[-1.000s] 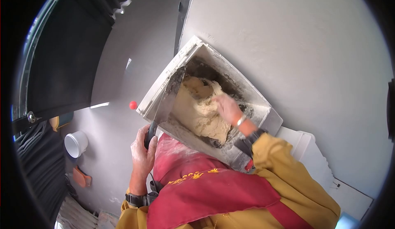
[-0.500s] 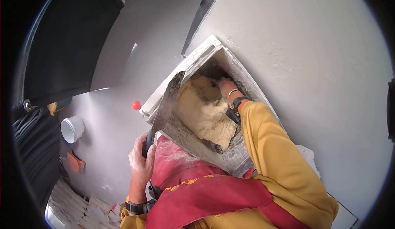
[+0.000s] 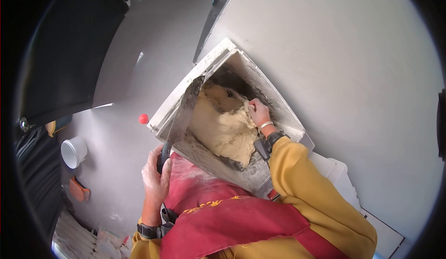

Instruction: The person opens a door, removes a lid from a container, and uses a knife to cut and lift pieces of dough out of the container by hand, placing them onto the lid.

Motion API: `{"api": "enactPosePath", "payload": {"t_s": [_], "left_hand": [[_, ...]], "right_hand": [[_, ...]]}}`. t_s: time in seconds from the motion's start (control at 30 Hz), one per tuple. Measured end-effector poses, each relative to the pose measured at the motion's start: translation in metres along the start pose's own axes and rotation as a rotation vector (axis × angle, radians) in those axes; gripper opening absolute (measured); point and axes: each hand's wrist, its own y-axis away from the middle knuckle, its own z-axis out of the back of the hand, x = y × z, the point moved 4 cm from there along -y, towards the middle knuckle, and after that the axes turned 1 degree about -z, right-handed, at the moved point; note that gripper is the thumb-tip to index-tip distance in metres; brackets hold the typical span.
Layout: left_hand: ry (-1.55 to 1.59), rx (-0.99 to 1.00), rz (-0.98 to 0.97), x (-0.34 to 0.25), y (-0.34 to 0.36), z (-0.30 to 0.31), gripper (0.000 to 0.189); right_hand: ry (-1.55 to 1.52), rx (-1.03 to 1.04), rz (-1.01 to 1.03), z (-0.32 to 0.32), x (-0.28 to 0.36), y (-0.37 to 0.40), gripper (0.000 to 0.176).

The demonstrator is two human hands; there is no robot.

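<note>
My left hand (image 3: 157, 177), dusted with flour, is closed around the black handle of a large knife (image 3: 186, 108). Its broad, smeared blade points up and lies across the near left rim of a metal dough mixer tub (image 3: 276, 94). Inside the tub sits a big mass of pale, soft dough (image 3: 223, 131), spread over the bottom. My right hand (image 3: 259, 112) reaches in at the dough's right edge, with fingers bent and gripping a raised piece of it. The fingertips are partly hidden.
A red ball knob (image 3: 143, 118) sticks out at the tub's left corner. On the floor to the left are a white bucket (image 3: 74, 152) and an orange dustpan-like item (image 3: 79, 189). A pale wall or panel (image 3: 353, 73) stands right of the tub; stacked bags (image 3: 83, 235) lie lower left.
My right hand has come up and back from deeper in the tub, lifting the dough's edge. My left hand still holds the knife in about the same place. The view has shifted slightly.
</note>
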Motion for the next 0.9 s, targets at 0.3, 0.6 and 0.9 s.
{"api": "enactPosePath", "payload": {"t_s": [0.3, 0.6, 0.9], "left_hand": [[-0.05, 0.015, -0.044, -0.004, -0.002, -0.007, 0.029], [-0.1, 0.043, -0.067, -0.004, -0.005, -0.007, 0.029], [-0.093, 0.059, -0.066, 0.0, -0.008, -0.003, 0.03]], "right_hand": [[0.157, 0.37, 0.051, 0.014, 0.006, 0.068, 0.019], [0.244, 0.158, 0.408, 0.022, 0.068, -0.029, 0.03], [0.886, 0.622, 0.334, -0.098, 0.023, -0.102, 0.03]]}}
